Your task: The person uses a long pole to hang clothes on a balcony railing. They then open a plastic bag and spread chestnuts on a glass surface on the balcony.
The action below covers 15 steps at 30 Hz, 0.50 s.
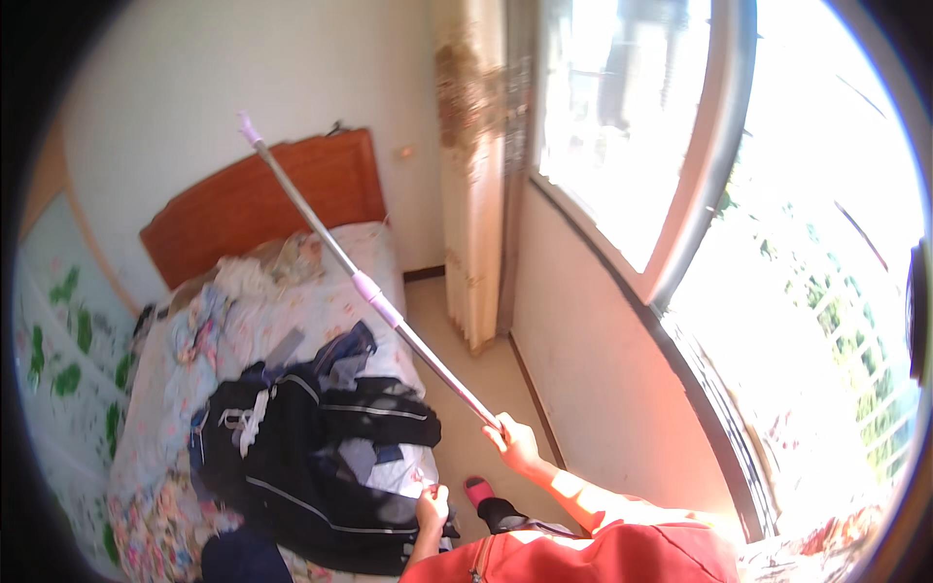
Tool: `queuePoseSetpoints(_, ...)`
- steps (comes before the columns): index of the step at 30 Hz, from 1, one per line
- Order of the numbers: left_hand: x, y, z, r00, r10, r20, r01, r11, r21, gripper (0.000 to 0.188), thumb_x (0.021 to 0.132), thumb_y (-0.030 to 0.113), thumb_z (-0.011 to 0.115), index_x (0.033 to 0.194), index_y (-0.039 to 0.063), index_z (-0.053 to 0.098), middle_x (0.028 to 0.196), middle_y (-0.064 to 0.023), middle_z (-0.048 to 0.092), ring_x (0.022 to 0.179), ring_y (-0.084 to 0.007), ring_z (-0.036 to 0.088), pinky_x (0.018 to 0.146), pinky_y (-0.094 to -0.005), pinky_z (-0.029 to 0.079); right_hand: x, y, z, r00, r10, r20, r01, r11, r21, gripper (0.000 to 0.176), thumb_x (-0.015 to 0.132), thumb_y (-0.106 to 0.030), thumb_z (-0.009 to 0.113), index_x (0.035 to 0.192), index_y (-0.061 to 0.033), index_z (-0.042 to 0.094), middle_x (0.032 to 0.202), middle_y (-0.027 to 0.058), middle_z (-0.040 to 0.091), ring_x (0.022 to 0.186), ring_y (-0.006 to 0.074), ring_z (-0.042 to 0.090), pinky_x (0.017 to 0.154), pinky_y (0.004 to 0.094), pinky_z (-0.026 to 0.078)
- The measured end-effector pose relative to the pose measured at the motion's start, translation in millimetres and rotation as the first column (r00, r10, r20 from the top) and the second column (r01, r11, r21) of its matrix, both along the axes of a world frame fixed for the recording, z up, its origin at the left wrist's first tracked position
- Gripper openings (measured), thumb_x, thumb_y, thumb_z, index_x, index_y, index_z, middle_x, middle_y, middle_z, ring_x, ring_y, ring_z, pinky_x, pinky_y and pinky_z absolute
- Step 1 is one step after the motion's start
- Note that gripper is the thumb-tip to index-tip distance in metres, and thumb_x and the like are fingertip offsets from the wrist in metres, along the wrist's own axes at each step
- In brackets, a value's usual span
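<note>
My right hand [519, 444] grips the lower end of a telescopic metal pole [321, 229] with lilac plastic fittings. The pole slants up and to the left across the view, and its small forked lilac tip [248, 130] shows in front of the wall. Close to the bed's edge is my left hand [431, 508], fingers curled, over or beside a black garment with white piping [291, 444]. Whether it pinches any cloth is unclear. The garment lies spread on the bed [342, 291], with dark blue clothing [350, 346] partly under it.
A wooden headboard [291, 197] stands against the wall. Rumpled floral bedding [168, 521] covers the bed's near left part. A patterned curtain [474, 182] hangs in the corner beside a bright window [619, 131] with an open frame. My foot in a red slipper [479, 492] is on the floor.
</note>
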State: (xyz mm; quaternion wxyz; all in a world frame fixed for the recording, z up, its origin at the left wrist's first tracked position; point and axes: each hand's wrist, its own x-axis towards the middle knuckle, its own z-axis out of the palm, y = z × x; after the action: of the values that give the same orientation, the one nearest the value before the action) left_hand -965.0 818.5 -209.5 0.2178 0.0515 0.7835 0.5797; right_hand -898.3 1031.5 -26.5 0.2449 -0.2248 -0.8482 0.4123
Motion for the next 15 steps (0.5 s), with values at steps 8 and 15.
queuePoseSetpoints(8,67.8,162.0,144.7,0.823,-0.546,-0.158,0.568,0.795,0.214,0.016,0.086,0.016,0.058,0.088,0.0,0.06,0.076,-0.0041,0.064,0.071,-0.011,0.061,0.067,-0.0245,0.048,142.0,73.6,91.2,0.661,-0.504,-0.555,0.566,0.821,-0.071,0.015,0.091,-0.016,0.051,0.09,-0.0032,0.043,0.056,0.0077,0.042,0.047,0.0166,0.041,0.047,0.0285,0.037)
queuePoseSetpoints(15,108.3,259.3,237.1,0.634,-0.76,-0.141,0.764,0.588,0.266,0.017,0.087,0.016,0.057,0.092,-0.001,0.059,0.082,-0.0056,0.064,0.077,-0.0104,0.059,0.074,-0.0238,0.048,190.9,203.2,207.1,0.508,-0.67,-0.541,0.765,0.639,-0.073,0.035,0.096,-0.028,0.039,0.076,0.0003,0.046,0.049,0.0085,0.04,0.046,0.0161,0.039,0.044,0.0338,0.032)
